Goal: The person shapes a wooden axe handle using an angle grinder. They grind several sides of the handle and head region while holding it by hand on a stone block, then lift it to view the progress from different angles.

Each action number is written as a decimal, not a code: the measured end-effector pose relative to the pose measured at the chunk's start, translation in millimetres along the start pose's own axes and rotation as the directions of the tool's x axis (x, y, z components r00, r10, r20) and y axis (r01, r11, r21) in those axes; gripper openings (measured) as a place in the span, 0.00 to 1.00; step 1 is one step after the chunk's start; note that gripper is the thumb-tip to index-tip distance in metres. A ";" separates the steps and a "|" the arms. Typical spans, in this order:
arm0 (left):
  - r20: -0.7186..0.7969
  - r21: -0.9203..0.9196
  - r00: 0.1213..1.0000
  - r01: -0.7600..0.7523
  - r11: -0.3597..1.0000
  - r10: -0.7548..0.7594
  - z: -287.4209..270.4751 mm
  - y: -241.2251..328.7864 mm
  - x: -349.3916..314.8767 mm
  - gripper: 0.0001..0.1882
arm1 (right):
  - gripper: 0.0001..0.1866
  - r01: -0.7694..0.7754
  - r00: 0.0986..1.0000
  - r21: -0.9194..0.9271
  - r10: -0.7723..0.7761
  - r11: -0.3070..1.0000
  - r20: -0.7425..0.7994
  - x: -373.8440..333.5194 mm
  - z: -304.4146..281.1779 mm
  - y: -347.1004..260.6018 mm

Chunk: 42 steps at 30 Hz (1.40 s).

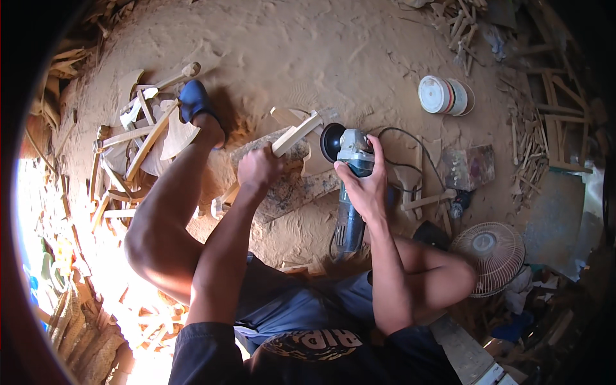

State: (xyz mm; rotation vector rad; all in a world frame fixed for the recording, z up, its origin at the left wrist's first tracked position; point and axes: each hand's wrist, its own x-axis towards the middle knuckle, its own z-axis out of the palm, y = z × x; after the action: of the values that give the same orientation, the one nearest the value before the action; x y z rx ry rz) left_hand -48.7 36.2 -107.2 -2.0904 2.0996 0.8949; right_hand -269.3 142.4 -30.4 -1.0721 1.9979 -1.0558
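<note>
My left hand [260,165] is closed around a pale wooden handle [296,133], whose squared end points up and right toward the grinder. In my right hand [367,189] is an angle grinder [350,221], gripped near its head with the thumb and fingers wrapped round the body. Its round dark disc [331,142] faces the handle's end, and a small gap seems to lie between them. A flat, blade-shaped pale piece [316,162] shows below the handle; whether it is joined to it I cannot tell. Under my left hand lies a rough block [289,192].
Several axes with wooden handles [151,144] are heaped by my blue-shod foot [194,101]. A white bucket [435,95] lies on the sandy floor. The grinder's cord [420,147] loops right, near a worn metal box [471,167] and a fan [489,258]. Wood scraps line both sides.
</note>
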 end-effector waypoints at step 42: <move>-0.044 0.015 0.999 -0.026 1.000 0.027 3.4 -9.0 1.3 0.21 | 0.50 -0.060 0.998 -0.442 0.061 0.895 -0.012 -23.2 -2.4 -7.0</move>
State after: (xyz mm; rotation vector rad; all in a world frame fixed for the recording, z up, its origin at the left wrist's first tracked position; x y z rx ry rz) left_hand -41.7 37.1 -113.8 -2.0997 2.1533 0.8409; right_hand -257.8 161.0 -19.6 -1.2248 2.3181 -0.5719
